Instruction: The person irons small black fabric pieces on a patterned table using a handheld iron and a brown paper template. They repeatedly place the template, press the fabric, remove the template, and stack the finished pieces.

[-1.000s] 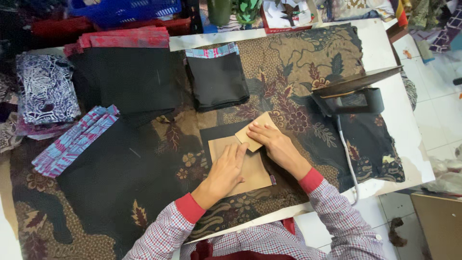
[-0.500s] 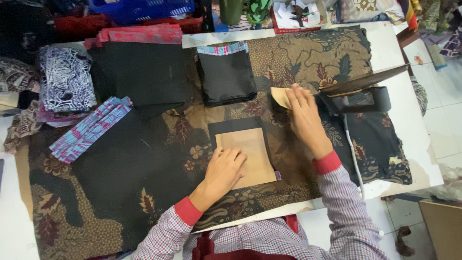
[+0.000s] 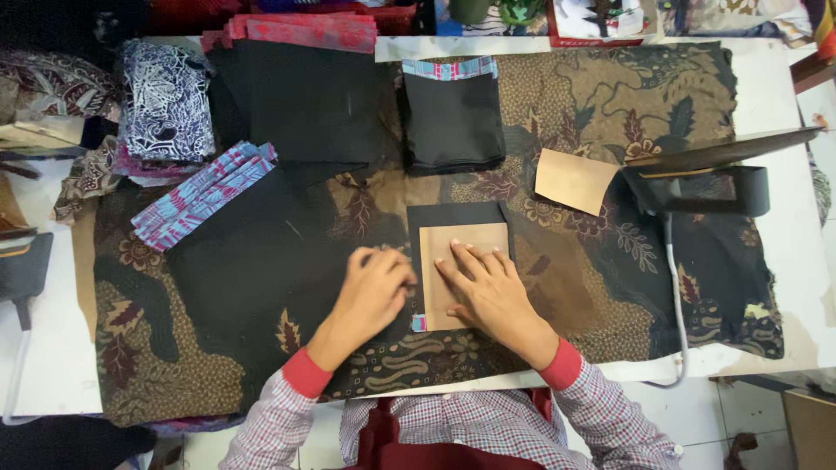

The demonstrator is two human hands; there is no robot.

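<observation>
Head camera view: right hand point(image 3: 489, 292) lies flat, fingers spread, on a tan card template point(image 3: 460, 271) atop a black fabric piece point(image 3: 453, 216) at table centre. Left hand point(image 3: 373, 292), fingers curled together, touches the fabric's 9 o'clock edge. A second tan card point(image 3: 575, 180) lies at 2 o'clock, beside the iron point(image 3: 705, 178).

- Tan card template point(image 3: 461, 261): rectangular, flat, centre of the frame, on the black fabric.
- Black fabric piece point(image 3: 453, 215): flat beneath the template, edges showing above it.
</observation>
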